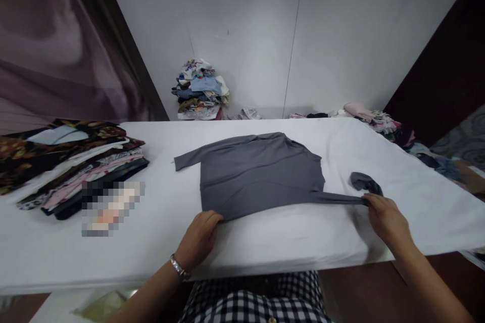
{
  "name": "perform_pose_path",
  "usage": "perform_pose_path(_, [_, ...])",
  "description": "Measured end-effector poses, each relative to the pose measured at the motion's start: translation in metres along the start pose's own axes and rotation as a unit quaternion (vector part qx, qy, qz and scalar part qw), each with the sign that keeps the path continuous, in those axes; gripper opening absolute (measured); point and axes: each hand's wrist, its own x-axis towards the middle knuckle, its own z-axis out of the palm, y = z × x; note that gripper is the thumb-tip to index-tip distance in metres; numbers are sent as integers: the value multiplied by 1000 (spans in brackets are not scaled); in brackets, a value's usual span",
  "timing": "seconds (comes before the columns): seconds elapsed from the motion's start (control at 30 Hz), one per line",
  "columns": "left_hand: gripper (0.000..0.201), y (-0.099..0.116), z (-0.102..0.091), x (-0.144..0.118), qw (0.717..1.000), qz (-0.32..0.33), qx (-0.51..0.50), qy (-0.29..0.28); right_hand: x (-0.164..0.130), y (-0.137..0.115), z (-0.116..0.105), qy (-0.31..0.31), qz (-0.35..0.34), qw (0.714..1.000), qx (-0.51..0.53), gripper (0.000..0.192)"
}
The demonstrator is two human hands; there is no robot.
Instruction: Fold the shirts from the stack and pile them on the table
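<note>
Grey long-sleeved top (261, 174) spread flat near the middle of the white table (288, 242), hem edge towards the near side, collar end towards the far wall. Left sleeve (189, 158) lying out to the far left, cuff apart from everything else. Right sleeve (341, 198) drawn across the near edge of the body and stretched out to the right, cuff end (366, 181) bunched into a small dark curl on the cloth.

Left hand (199, 239) resting on the near left corner of the top, fingers curled over the hem and pinching the fabric (thumb hidden beneath, so depth of the hold not visible). Silver watch band (179, 267) on that wrist. Right hand (384, 219) at the stretched sleeve, fingers closed around it just short of the bunched cuff, sleeve taut between hand and body.

Stack of folded garments (71, 164) at the left end of the table, dark floral piece on top, pale and pink layers beneath, well apart from the grey top. Blurred patch just in front of the stack, contents impossible to tell. Heap of mixed clothes (200, 91) on the floor against the far white wall. More loose clothes (382, 123) strewn along the far right edge of the table. Checked black-and-white garment (257, 303) at the bottom, on the person's own body.
</note>
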Motion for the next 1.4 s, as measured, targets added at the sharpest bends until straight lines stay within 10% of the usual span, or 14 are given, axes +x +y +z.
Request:
perform_pose_path(0.23, [32, -19, -8, 31, 970, -168, -168, 42, 117, -25, -5, 43, 32, 998, 45, 37])
perform_pose_path(0.5, [36, -77, 13, 100, 822, -461, -308, 128, 288, -118, 35, 57, -79, 974, 203, 44])
perform_pose_path(0.8, [61, -86, 20, 70, 801, -459, -360, 136, 194, -104, 86, -201, 24, 949, 242, 32])
perform_pose_path(0.93, [67, -73, 17, 57, 873, -403, -261, 86, 165, -86, 94, -208, -29, 971, 112, 41])
perform_pose_path(1.07, [53, -71, 21, 65, 942, -255, -152, 155, 173, -83, 92, -255, -2, 967, -4, 28])
perform_pose_path(1.4, [46, -95, 42, 73, 970, -204, -39, 128, 190, -76, 82, -222, 74, 971, -49, 29])
